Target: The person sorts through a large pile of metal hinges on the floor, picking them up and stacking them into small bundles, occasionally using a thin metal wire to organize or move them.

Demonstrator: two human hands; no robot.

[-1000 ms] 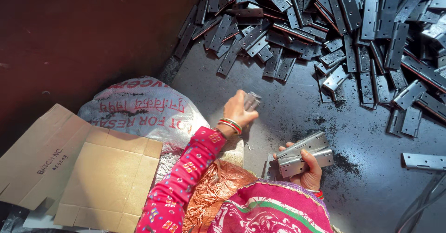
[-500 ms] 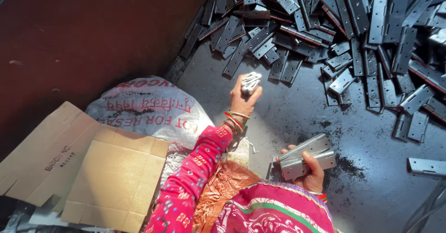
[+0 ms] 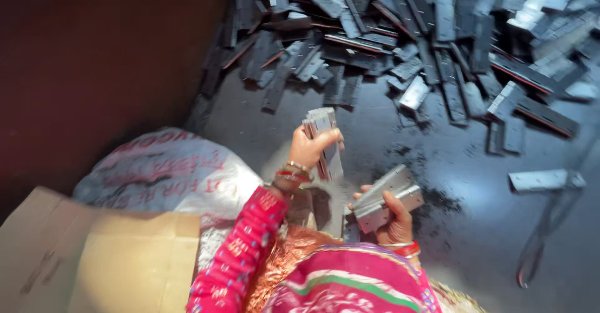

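Both hands (image 3: 309, 147) (image 3: 394, 222) holding apparently metal hinges (image 3: 325, 139)

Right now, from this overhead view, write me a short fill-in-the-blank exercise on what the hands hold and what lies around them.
1. The left hand grips a small stack of flat ____ pieces.
2. The right hand holds a second stack, which sits ____ than the left hand's in the picture.
3. The big heap of metal pieces lies on the dark ____.
4. The cardboard box sits beside a white ____.

Missing words: metal; lower; floor; sack
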